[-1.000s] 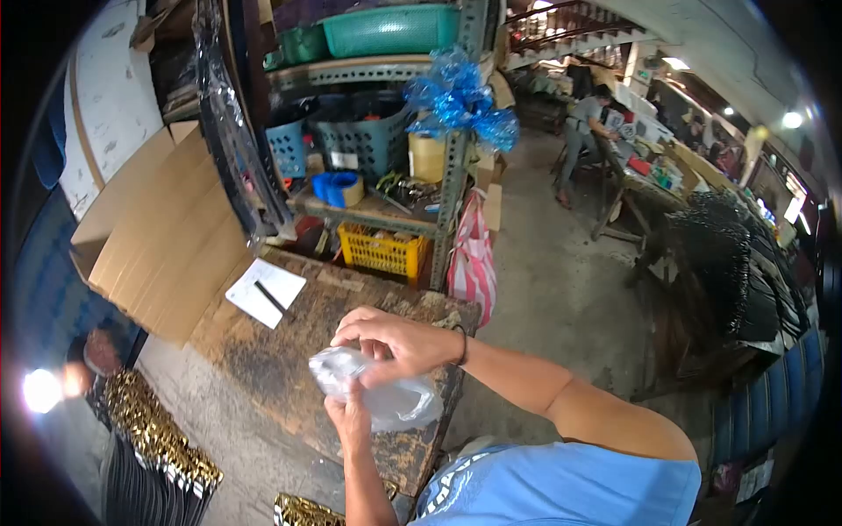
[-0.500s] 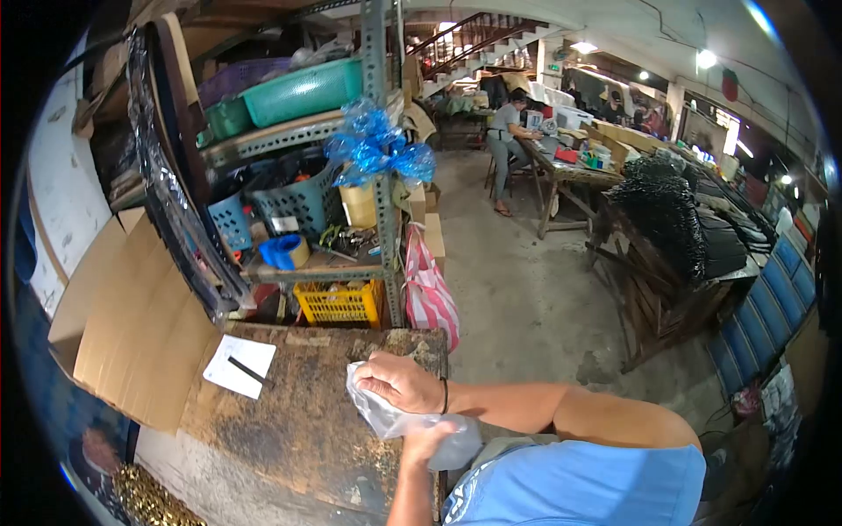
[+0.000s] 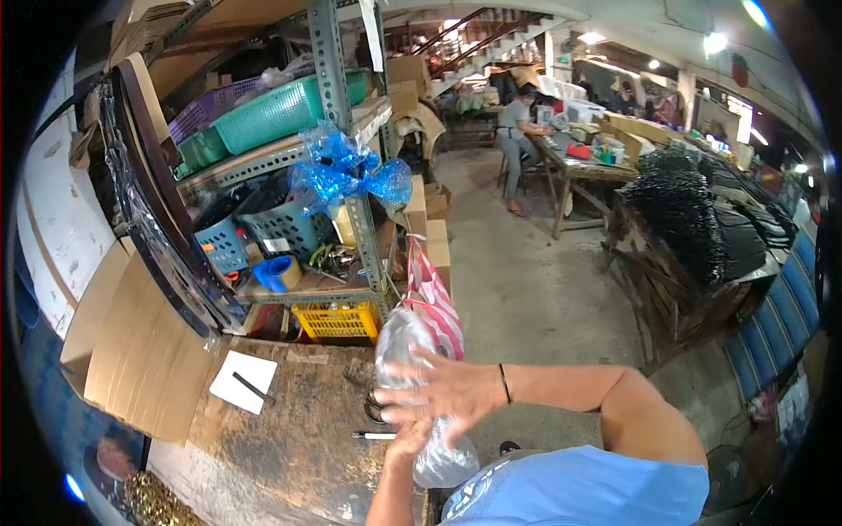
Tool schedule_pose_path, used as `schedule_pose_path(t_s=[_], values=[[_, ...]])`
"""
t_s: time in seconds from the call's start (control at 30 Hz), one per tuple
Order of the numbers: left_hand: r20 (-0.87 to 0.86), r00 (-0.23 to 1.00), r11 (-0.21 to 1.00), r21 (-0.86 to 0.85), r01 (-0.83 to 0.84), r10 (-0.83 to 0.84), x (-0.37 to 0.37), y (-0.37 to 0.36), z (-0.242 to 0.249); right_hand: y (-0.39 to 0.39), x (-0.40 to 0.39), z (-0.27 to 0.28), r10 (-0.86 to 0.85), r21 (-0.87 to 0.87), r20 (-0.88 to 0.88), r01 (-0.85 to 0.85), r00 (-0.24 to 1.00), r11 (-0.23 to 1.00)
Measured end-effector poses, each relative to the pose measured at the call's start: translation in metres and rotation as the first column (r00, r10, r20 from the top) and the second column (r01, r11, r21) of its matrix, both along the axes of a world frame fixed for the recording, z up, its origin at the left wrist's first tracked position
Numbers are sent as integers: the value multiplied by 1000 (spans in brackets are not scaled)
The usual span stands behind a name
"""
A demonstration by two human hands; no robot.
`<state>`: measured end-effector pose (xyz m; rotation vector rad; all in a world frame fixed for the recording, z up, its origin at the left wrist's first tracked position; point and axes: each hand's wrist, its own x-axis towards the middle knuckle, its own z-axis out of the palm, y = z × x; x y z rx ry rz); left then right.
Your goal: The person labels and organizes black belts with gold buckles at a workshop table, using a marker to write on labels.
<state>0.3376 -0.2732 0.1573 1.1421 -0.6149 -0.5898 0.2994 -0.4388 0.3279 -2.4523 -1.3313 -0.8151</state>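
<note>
Clear plastic fills the middle of my view: a crumpled transparent bag, standing up between my two hands above the near edge of the desk. My right hand lies flat against the front of the bag with the fingers spread wide, the palm pressing into the film. A thin dark band sits on that wrist. My left hand is below and behind it, mostly hidden by the plastic and by my right hand; it grips the lower part of the bag, though I cannot tell just how the fingers close. The bottom of the bag bulges out under both hands, close to my blue shirt.

Just left of my hands a pen lies on the worn wooden top, and a dark ring-shaped thing sits just above it, partly behind the bag. Further left is a white sheet of paper with a dark marker across it. Flat cardboard leans beyond that. Ahead of my hands a metal shelf carries baskets, a yellow crate, a roll of blue tape and a bunch of blue wrap. A red-and-white striped bag hangs from its post, right behind the plastic. Far ahead, a person sits at another table.
</note>
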Motion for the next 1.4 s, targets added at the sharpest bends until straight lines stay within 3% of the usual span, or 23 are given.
schedule_pose_path(t_s=[0.03, 0.1, 0.17, 0.23, 0.3, 0.37, 0.47, 0.6, 0.67, 0.7, 0.8, 0.83, 0.9, 0.97, 1.0, 1.03, 1.07, 1.13, 1.17, 1.23, 1.27, 1.33, 1.4], values=[[-9, 1000, 1000, 12, -23, 23, 7, -6, -9, -8, -4, -15, 91, -53, -80, -96, 993, 994], [172, 948, 941, 261, 217, -267, 31, -18, -34, -32, -7, -28, 202, -85, -164, -218, 966, 972], [116, 908, 877, 333, 347, -403, 40, -37, -9, -65, 0, -26, 3, -273, -396, -121, 918, 954], [36, 847, 784, 400, 475, -531, 43, -67, 33, -101, 2, -30, -10, -284, -401, -114, 916, 952], [173, 726, 580, 732, 357, -665, 28, -110, 77, -137, -1, -40, -87, -330, -411, -59, 907, 942], [324, 748, 699, 670, 250, -579, 18, -144, 79, -171, -1, -49, -205, -425, -452, -7, 868, 905], [436, 657, 487, 865, -119, -615, 11, -185, 71, -232, 9, -58, -321, -487, -429, 83, 844, 869], [493, 773, 614, 770, -174, -399, 33, -209, 55, -327, 18, -43, -442, -162, -281, 412, 852, 897], [435, 849, 665, 733, -141, -299, 50, -217, 51, -360, 13, -10, -737, -180, -238, 716, 633, 674], [367, 887, 650, 752, -105, -281, 61, -223, 50, -362, 1, 4, -737, 0, -143, 745, 660, 667], [274, 929, 603, 794, -73, -248, 75, -260, 87, -342, -21, 26, -575, 246, -31, 564, 817, 788], [259, 927, 610, 791, -42, -272, 81, -273, 92, -328, -23, 24, -468, 141, -8, 465, 884, 874], [285, 922, 900, 418, 126, -262, 82, -292, 103, -305, -17, 17, -344, -38, 15, 344, 939, 938], [261, 907, 904, 361, 227, -332, 99, -307, 110, -315, 11, 4, -350, -118, 16, 349, 937, 930], [184, 935, 912, 340, 230, -304, 98, -318, 125, -329, 32, 0, -425, 144, 3, 420, 905, 896], [184, 931, 913, 329, 243, -314, 104, -325, 128, -338, 50, -6, -489, 391, -15, 456, 872, 800], [169, 957, 913, 374, 161, -237, 114, -329, 130, -343, 62, -14, -497, 377, -5, 462, 868, 803], [132, 972, 930, 340, 139, -193, 136, -338, 128, -348, 85, -20, 0, 876, -453, 445, 892, 188], [136, 971, 934, 327, 144, -197, 148, -344, 122, -350, 97, -22, -11, 874, -452, 445, 892, 197], [131, 980, 940, 325, 102, -151, 160, -359, 119, -343, 119, -23, -53, 452, -767, 596, 640, 664], [216, 973, 969, 247, 23, -78, 163, -364, 120, -341, 134, -22, -65, 444, -770, 606, 635, 660], [178, 977, 939, 341, 47, -114, 189, -370, 120, -347, 171, -13, -572, 434, -319, 653, 756, 621], [88, 993, 937, 345, 43, -77, 217, -375, 101, -378, 210, -1, -574, 512, -274, 622, 772, 592]])
